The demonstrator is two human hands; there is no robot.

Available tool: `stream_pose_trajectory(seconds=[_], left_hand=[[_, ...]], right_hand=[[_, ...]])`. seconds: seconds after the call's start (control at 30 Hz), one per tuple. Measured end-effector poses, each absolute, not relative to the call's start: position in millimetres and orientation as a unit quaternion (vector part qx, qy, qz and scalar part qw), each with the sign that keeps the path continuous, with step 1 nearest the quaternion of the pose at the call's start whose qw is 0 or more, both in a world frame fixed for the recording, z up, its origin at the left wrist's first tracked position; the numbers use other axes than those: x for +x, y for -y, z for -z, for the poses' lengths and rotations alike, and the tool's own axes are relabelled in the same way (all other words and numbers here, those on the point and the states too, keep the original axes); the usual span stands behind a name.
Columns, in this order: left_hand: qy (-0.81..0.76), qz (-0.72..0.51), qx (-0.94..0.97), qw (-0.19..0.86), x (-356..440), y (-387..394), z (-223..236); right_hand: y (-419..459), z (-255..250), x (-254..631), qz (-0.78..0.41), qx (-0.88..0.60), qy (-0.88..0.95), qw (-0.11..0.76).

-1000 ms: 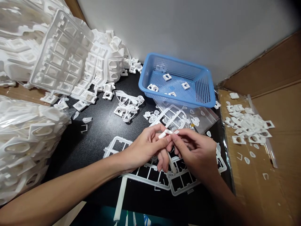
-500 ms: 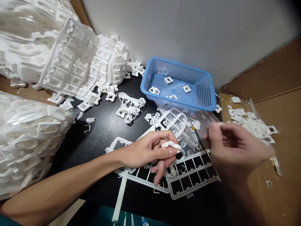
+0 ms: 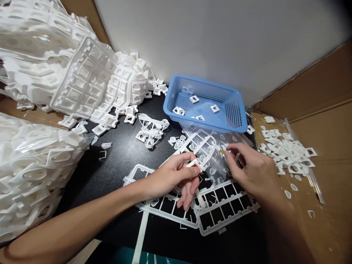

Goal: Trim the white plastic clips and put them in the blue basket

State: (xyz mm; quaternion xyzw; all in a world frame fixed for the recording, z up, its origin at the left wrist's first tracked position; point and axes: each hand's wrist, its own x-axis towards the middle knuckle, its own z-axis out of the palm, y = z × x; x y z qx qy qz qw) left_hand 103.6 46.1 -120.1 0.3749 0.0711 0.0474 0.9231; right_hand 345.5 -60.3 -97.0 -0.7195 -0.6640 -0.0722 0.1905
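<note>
My left hand (image 3: pixel 180 176) pinches a small white plastic piece (image 3: pixel 196 164) between thumb and forefinger, its other fingers curled below. The piece is tilted over the white plastic grid frames (image 3: pixel 181 214) on the black table. To the right, my right hand (image 3: pixel 247 168) has thumb and forefinger closed at a slim craft knife (image 3: pixel 222 149) with a yellow collar and pointed tip. Most of the knife's handle is hidden by the fingers. Clear plastic film (image 3: pixel 217 167) and small white offcuts (image 3: pixel 178 141) lie around and beneath the hands.
A blue basket (image 3: pixel 240 126) behind the hands holds several white pieces. Bags of white parts (image 3: pixel 38 165) crowd the left side. A tangled white sprue (image 3: pixel 152 130) lies mid-table. More white pieces (image 3: pixel 288 146) are heaped on cardboard at the right, beside a cardboard wall (image 3: pixel 316 80).
My right hand has moved left from near the heap to the craft knife and closed on it. The left hand has turned the white piece slightly and shifted a little left.
</note>
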Motion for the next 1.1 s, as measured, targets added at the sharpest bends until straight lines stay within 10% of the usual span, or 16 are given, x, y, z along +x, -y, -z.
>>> stream_pose_trajectory(seconds=[0.57,1.1], left_hand=[[-0.145,-0.046,0.433,0.888,102,-41,106],[-0.108,-0.14,0.387,0.905,95,-45,109]], right_hand=[[61,96,353,-0.072,-0.808,0.583,-0.037],[64,89,345,-0.359,-0.696,0.477,0.4]])
